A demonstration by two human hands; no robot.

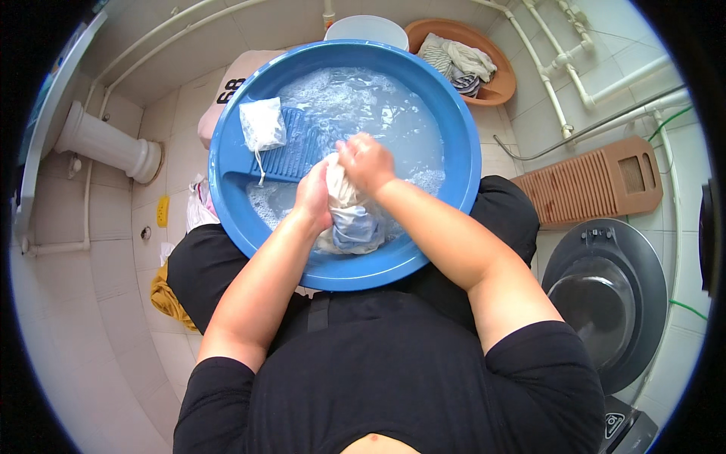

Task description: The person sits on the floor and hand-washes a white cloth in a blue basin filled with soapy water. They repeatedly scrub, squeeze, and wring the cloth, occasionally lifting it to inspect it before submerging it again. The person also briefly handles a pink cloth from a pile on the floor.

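Black fabric of the person's shirt (pixel 393 386) fills the lower edge, with both bare forearms reaching up from it into a round blue plastic basin (pixel 461 129) resting on the lap. Left hand (pixel 314 198) is closed around a wet, bunched cloth (pixel 349 221), pale white and blue, crumpled into soft folds at the basin's near side; right hand (pixel 367 161) is clenched on the top of the same bundle, knuckles up, touching the left. Soapy water (pixel 378 113) with thin foam covers the basin floor. A ribbed blue washboard (pixel 291 155), moulded into the basin, slopes down on the left, and a small white mesh bag (pixel 262 123) with a dangling string lies on its ridges, apart from the hands. Beyond the far rim stand a white bucket (pixel 368 30) and a brown oval tub (pixel 495 87) holding striped and pale laundry (pixel 457 60). A brown ridged board (pixel 594 185) leans against the tiled wall at right, above a round grey lid (pixel 605 299). White pipes (pixel 552 60) run along the tiles.
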